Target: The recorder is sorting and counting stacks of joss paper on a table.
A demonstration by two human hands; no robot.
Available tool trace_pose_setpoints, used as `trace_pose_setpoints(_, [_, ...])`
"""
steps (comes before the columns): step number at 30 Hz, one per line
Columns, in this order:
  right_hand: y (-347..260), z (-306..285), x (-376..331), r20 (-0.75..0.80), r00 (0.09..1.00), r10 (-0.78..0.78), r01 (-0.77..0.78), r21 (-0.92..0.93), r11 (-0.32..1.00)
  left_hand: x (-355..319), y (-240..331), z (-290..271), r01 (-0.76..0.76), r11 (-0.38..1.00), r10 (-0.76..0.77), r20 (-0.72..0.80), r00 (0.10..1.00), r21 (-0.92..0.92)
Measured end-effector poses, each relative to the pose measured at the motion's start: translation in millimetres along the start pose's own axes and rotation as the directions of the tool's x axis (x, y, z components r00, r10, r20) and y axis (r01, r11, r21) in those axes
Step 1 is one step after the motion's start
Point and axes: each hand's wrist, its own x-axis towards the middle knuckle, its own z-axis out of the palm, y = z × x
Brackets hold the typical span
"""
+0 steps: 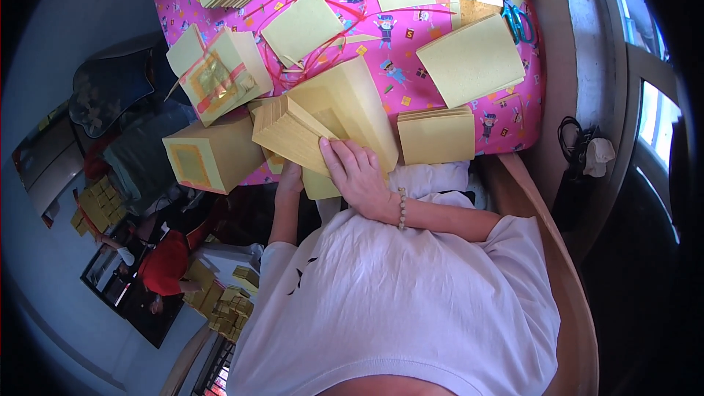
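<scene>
Head view: at the surface [400,51] front edge, right hand [357,169] lies spread on the stack [292,130]; left hand [291,178], half hidden, I cannot tell; probably light, slide-prone: hold both long edges

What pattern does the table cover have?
The table cover is pink with small cartoon figures; see head view.

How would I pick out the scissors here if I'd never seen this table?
Find the pink patterned tablecloth, then its far right corner. There, beside a pale yellow paper pile, lie the scissors. Blue-green and narrow, they differ at once from that broad, pale pile.
</scene>
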Motion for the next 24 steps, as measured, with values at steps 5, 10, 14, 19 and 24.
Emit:
trace_pose_setpoints(5, [0.4, -1.6, 0.5, 0.026, 1.000, -0.009, 0.008, 0.022, 1.000, -5.1, 5.3, 7.5, -0.033, 0.999, 0.033, -0.003, 0.999, 0.024])
trace_pose_setpoints(10, [0.1, -0.2, -1.3, 0.012, 1.000, -0.017, 0.017, 0.040, 0.999, -8.9, 7.0, 11.4, -0.023, 1.000, 0.023, -0.020, 1.000, -0.003])
trace_pose_setpoints(14, [-1.9, 1.2, -2.5, -0.019, 0.999, -0.037, 0.037, -0.004, 0.999, -7.5, 3.8, 6.2, -0.027, 0.999, 0.027, -0.002, 1.000, -0.035])
trace_pose_setpoints(19, [-1.8, 1.8, -2.6, -0.019, 0.999, -0.028, 0.028, -0.020, 0.999, -6.6, 8.5, 12.6, -0.013, 1.000, 0.012, -0.020, 1.000, -0.019])
trace_pose_setpoints(24, [-2.0, 1.2, -2.1, -0.002, 0.999, -0.035, 0.035, -0.038, 0.999, -7.5, 8.4, 12.4, -0.059, 0.998, 0.060, 0.017, 0.998, -0.013])
